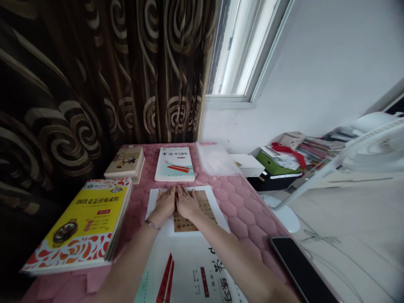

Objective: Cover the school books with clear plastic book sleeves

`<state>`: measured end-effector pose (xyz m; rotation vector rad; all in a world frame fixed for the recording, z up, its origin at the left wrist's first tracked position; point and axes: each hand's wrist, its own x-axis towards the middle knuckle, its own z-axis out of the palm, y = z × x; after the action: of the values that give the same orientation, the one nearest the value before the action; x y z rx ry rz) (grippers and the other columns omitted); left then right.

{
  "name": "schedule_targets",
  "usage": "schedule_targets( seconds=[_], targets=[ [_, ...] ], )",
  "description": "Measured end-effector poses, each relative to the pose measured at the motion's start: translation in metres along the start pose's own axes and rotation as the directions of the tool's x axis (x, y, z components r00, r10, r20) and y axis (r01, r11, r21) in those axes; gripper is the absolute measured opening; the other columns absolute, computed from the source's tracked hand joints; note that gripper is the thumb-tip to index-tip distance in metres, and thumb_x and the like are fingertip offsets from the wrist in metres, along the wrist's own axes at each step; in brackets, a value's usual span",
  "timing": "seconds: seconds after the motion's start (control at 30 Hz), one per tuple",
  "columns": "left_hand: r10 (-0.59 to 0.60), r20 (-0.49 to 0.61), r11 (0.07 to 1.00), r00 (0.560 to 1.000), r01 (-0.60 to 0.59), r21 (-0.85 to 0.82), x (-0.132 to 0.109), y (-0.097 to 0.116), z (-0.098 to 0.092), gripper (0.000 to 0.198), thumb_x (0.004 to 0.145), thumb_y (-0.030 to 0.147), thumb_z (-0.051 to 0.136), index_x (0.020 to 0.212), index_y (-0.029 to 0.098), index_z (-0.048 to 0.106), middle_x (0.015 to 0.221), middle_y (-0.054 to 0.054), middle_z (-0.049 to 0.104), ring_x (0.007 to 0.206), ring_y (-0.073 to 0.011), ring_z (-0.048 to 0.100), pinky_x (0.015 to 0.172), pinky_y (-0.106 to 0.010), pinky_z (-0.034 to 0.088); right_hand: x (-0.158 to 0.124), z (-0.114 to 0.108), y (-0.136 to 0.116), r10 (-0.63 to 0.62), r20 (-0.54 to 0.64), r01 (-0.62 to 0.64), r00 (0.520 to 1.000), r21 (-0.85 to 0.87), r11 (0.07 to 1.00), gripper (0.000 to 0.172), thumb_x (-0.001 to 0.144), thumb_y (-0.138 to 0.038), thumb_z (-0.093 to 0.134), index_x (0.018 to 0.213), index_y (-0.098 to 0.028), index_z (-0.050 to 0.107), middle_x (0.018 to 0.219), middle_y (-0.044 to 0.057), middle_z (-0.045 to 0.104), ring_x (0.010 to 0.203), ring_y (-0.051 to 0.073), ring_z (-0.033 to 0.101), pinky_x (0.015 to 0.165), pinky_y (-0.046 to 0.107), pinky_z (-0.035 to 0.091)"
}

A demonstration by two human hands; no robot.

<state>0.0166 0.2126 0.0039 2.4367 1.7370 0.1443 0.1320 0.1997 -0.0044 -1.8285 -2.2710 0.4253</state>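
A white-covered calligraphy book (186, 261) lies spread flat in front of me. Its near part carries red shapes and Chinese characters, and a brown panel of written characters (206, 208) is printed on its far part. My left hand (165, 204) rests palm down on that far part, fingers stretched forward, with a silver bangle on the wrist. Beside it my right hand (187, 204) also presses flat, partly over the brown panel. The fingertips of both hands meet near the book's far edge, and neither hand grasps anything. My forearms hide parts of the book.
On the pink quilted table cover (243, 210) stand a yellow book stack (94, 210), smaller books (124, 162), another calligraphy book (175, 163) and a clear plastic sheet (217, 159). A phone (301, 269) lies at the right edge. Beyond are a white fan (328, 172) and a green box (271, 162).
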Motion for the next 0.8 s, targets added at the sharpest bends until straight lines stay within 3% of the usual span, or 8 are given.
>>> schedule_targets(
  seconds=[0.13,0.3,0.5,0.57,0.67,0.73,0.8],
  targets=[
    [-0.043,-0.001,0.999,0.999,0.043,0.021,-0.008,-0.016,-0.002,0.054,0.094,0.016,0.033,0.147,0.01,0.034,0.145,-0.019,0.047,0.134,-0.025,0.046,0.118,-0.051,0.012,-0.009,-0.01,0.028,0.131,0.006,-0.131,0.991,-0.029,0.991,0.064,0.1,-0.041,0.017,0.152,-0.004,0.023,0.156,0.018,0.028,0.147,0.025,0.019,0.117,0.054,0.007],
    [-0.134,0.0,0.989,0.991,0.134,0.058,-0.019,-0.041,-0.004,0.054,0.096,0.023,0.033,0.148,0.008,0.032,0.147,-0.021,0.043,0.137,-0.0276,0.041,0.117,-0.053,0.017,-0.027,-0.027,0.083,0.292,-0.037,-0.294,0.956,-0.092,0.951,0.065,0.1,-0.041,0.019,0.152,-0.003,0.023,0.156,0.019,0.025,0.146,0.028,0.021,0.117,0.051,0.01],
    [-0.255,0.0,0.959,0.967,0.253,0.125,-0.025,-0.055,-0.007,0.058,0.096,0.03,0.032,0.147,0.002,0.032,0.15,-0.025,0.037,0.142,-0.0311,0.032,0.116,-0.054,0.018,-0.037,-0.034,0.107,0.281,-0.085,-0.291,0.956,-0.136,0.947,0.06,0.099,-0.037,0.023,0.15,-0.005,0.03,0.154,0.021,0.032,0.144,0.031,0.026,0.115,0.056,0.009],
    [-0.278,-0.016,0.948,0.96,0.277,0.154,-0.024,-0.055,-0.009,0.059,0.096,0.032,0.032,0.146,0.001,0.033,0.15,-0.025,0.037,0.144,-0.032,0.028,0.115,-0.053,0.02,-0.035,-0.033,0.107,0.27,-0.104,-0.279,0.957,-0.084,0.957,0.059,0.099,-0.037,0.026,0.148,-0.005,0.034,0.153,0.022,0.034,0.145,0.032,0.024,0.115,0.057,0.006],
    [-0.273,-0.037,0.945,0.961,0.275,0.175,-0.02,-0.053,-0.016,0.054,0.094,0.03,0.037,0.141,0.003,0.042,0.144,-0.025,0.046,0.14,-0.0325,0.036,0.112,-0.05,0.025,-0.033,-0.034,0.11,0.263,-0.121,-0.25,0.957,0.111,0.962,0.056,0.096,-0.035,0.038,0.145,-0.009,0.04,0.152,0.02,0.037,0.145,0.031,0.023,0.116,0.056,0.005],
    [-0.25,-0.044,0.952,0.967,0.254,0.168,-0.016,-0.053,-0.023,0.048,0.091,0.028,0.044,0.134,0.008,0.051,0.135,-0.024,0.057,0.132,-0.0323,0.046,0.109,-0.048,0.029,-0.037,-0.039,0.116,0.259,-0.14,-0.222,0.956,0.233,0.947,0.052,0.093,-0.033,0.044,0.141,-0.013,0.046,0.149,0.016,0.043,0.143,0.029,0.028,0.116,0.051,0.015],
    [-0.232,-0.043,0.96,0.972,0.236,0.148,-0.011,-0.055,-0.03,0.041,0.088,0.025,0.05,0.126,0.012,0.057,0.123,-0.02,0.065,0.121,-0.0316,0.055,0.104,-0.047,0.034,-0.044,-0.045,0.124,0.269,-0.192,-0.196,0.944,0.33,0.924,0.045,0.091,-0.029,0.047,0.133,-0.014,0.055,0.139,0.015,0.055,0.134,0.028,0.044,0.111,0.045,0.031]
  ],
)
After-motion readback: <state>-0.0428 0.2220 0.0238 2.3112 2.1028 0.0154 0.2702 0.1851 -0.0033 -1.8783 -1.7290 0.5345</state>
